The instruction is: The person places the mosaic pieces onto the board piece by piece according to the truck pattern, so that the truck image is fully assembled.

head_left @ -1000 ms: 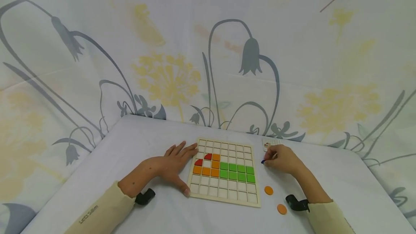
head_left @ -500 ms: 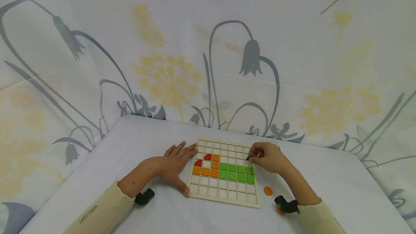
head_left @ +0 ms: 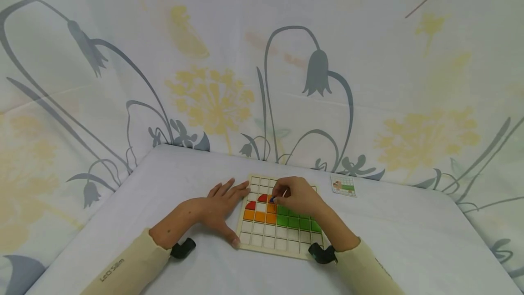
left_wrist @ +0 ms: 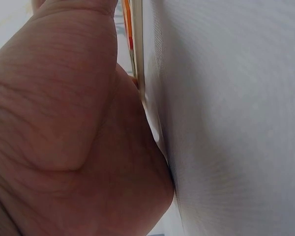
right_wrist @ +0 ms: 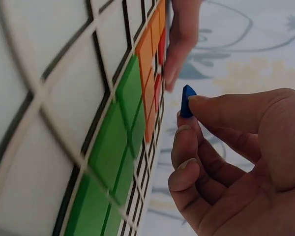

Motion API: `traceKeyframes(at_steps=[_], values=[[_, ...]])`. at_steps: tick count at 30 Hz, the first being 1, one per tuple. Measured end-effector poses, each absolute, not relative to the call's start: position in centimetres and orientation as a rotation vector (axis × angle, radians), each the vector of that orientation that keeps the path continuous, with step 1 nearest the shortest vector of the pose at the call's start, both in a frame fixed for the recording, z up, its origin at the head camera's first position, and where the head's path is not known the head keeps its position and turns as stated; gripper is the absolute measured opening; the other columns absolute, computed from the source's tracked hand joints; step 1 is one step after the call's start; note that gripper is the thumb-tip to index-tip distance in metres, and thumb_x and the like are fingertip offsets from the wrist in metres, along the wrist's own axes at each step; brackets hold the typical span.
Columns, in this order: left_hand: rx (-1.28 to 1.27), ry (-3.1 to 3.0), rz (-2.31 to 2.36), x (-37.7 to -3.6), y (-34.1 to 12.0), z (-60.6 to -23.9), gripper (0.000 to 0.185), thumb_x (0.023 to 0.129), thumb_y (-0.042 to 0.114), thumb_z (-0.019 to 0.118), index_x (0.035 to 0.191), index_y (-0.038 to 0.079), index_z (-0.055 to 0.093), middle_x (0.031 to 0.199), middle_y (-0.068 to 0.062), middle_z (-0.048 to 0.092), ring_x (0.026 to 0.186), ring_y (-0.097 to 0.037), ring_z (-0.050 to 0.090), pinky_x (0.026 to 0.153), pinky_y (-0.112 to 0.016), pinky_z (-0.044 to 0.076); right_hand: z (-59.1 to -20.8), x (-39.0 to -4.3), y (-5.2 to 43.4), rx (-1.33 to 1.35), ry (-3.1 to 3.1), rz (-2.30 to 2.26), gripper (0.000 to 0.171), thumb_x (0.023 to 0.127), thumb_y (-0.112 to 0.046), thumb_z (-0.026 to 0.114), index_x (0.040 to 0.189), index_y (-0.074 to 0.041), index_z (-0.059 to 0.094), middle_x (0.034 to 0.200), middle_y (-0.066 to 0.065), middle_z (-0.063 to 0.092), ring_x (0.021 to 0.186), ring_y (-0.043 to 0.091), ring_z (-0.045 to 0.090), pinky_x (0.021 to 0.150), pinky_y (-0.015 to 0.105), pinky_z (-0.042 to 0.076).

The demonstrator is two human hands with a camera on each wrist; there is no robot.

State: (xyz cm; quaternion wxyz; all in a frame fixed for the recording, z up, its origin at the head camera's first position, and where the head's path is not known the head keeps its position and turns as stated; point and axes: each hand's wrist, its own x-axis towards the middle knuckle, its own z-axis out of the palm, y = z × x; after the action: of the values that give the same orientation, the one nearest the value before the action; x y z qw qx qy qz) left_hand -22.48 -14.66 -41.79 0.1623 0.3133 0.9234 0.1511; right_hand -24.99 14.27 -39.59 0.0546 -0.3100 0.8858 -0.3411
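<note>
Two hands work at a gridded board [head_left: 282, 240] lying near the front edge of the desk [head_left: 409, 236], about midway along it. Along the board's near rows the cells are bare white. Its middle rows carry green squares [head_left: 294, 222] on the right and orange squares [head_left: 259, 216] on the left, with two red pieces [head_left: 250, 205] just beyond the orange ones.

Left hand [head_left: 219, 206]: lies flat on the desk at the board's left edge, fingers straight and spread. The thumb touches the near-left corner of the board, and the fingertips touch its left edge farther back. It holds nothing.

Right hand [head_left: 298, 196]: hangs over the middle of the board, above the point where the orange and green squares meet. Its fingers are curled, and thumb and forefinger pinch a small blue piece [right_wrist: 187, 101]. In the right wrist view the blue piece is clear of the board surface, just beside the orange column.

Beyond the board's far-right corner, near the desk's far edge, lies a small pattern card [head_left: 344, 185]. A flower-printed cloth [head_left: 213, 94] rises behind the desk.
</note>
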Motion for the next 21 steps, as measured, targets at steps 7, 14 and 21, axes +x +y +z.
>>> traceKeyframes(at_steps=[7,14,21], values=[[0.922,2.637,0.409,-22.6,-14.7,-41.9,0.135,0.073,0.075,0.085,0.171,0.015,0.015,0.18,-0.002,-0.002,0.164,-0.04,-0.008,0.129,-0.063,0.002,-40.1,-24.6,11.5,-0.942,2.677,-0.997,0.011,0.094,-0.001,0.073,0.092,-0.01,0.077,0.085,-0.005,0.07,0.07,0.012,0.059,0.066,0.026,0.053],[0.928,2.64,0.404,-22.5,-14.7,-42.0,0.135,0.072,0.075,0.085,0.171,0.015,0.016,0.18,-0.001,-0.001,0.164,-0.04,-0.007,0.13,-0.062,0.002,-41.0,-24.1,10.4,-0.879,2.705,-0.963,0.014,0.094,-0.001,0.074,0.088,-0.013,0.077,0.081,-0.008,0.071,0.072,0.007,0.061,0.07,0.026,0.054],[0.928,2.637,0.405,-22.6,-14.8,-42.0,0.135,0.073,0.075,0.085,0.171,0.015,0.015,0.18,-0.001,-0.002,0.163,-0.04,-0.009,0.13,-0.062,0.001,-41.0,-23.9,10.2,-0.853,2.734,-0.968,0.012,0.094,-0.002,0.076,0.09,-0.012,0.08,0.083,-0.008,0.073,0.072,0.007,0.062,0.07,0.027,0.055]])
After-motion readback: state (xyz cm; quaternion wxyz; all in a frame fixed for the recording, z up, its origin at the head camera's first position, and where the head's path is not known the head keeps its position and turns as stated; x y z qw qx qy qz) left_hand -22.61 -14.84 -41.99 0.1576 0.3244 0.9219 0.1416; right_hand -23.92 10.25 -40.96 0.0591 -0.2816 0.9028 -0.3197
